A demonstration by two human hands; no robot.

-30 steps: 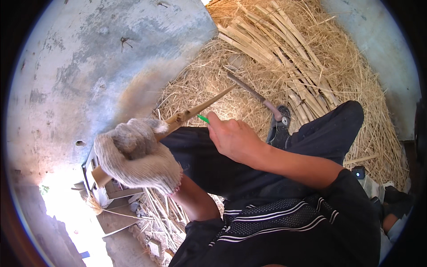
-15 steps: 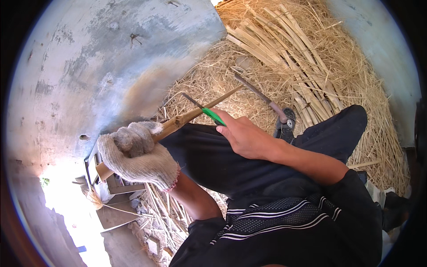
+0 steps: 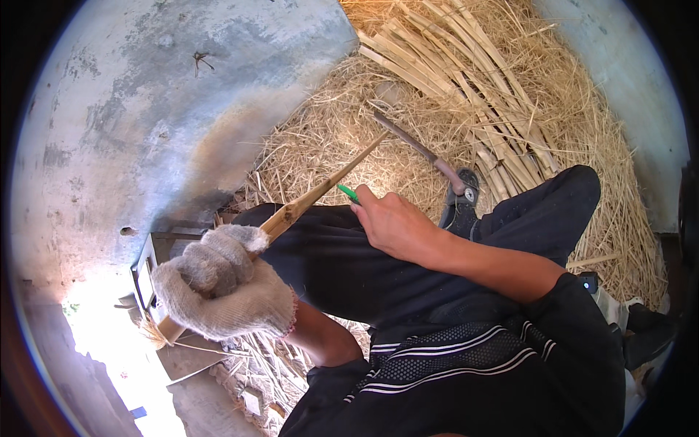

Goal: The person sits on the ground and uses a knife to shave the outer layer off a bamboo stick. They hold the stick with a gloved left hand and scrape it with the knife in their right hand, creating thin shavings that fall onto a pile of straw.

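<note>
My left hand (image 3: 222, 288), in a knitted white-grey work glove, is closed around a tapered bamboo piece (image 3: 287, 211). The bamboo slants up to the right, its thin tip over the straw and its thicker end out below the glove. Just right of the bamboo, my bare right hand (image 3: 400, 226) is closed on a green-handled knife (image 3: 347, 193). Only a bit of the green handle shows; the blade cannot be made out now. Both hands are above my dark trouser legs.
Split bamboo strips (image 3: 466, 87) lie on a heap of straw shavings (image 3: 306, 138) ahead. A long tool with a wooden handle (image 3: 445, 171) rests by my shoe (image 3: 460, 207). A pale wall (image 3: 182, 95) stands at left, with a boxy wooden object (image 3: 164, 255) near it.
The gloved hand and bamboo have shifted slightly down and left. The knife has turned in my right hand: its blade, which stuck out past the bamboo before, no longer shows.
</note>
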